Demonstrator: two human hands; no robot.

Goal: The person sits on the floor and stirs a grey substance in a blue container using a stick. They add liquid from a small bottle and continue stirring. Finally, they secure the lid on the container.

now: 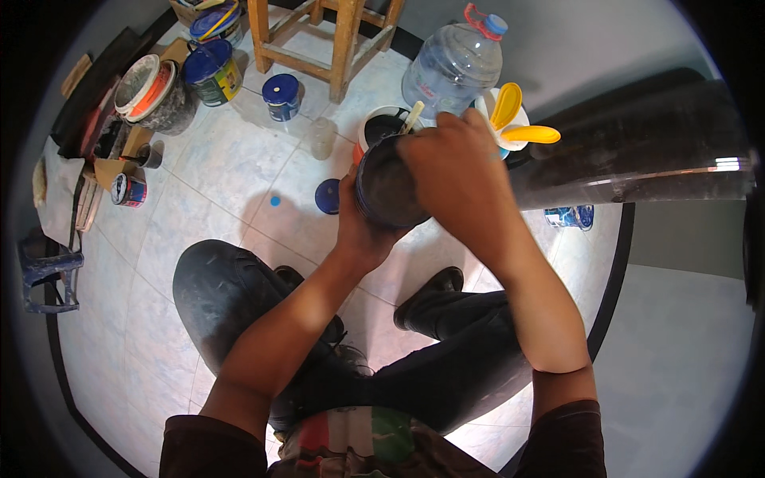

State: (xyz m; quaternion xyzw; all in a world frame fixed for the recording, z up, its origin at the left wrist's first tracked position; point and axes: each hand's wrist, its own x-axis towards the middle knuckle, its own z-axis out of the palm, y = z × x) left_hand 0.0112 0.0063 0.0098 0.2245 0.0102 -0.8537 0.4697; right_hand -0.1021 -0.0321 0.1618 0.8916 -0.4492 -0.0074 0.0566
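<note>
My left hand [362,233] is wrapped round the side of a dark paint tub [389,190], held up tilted so its grey-brown inside shows. My right hand [460,169] is closed at the tub's right rim, its fingers curled; whatever it grips is hidden behind the knuckles. Just beyond the tub stands a bucket [368,127] with a white rim and dark contents, a pale stick [413,116] leaning out of it. A blue lid [327,197] lies on the floor left of my left hand.
A large clear water bottle [453,68] and a tub with yellow-handled tools [522,134] stand behind my right hand. A thick dark cylinder [637,147] juts in from the right. Left are paint tubs [212,73], stacked buckets [155,95] and a wooden stool [341,56].
</note>
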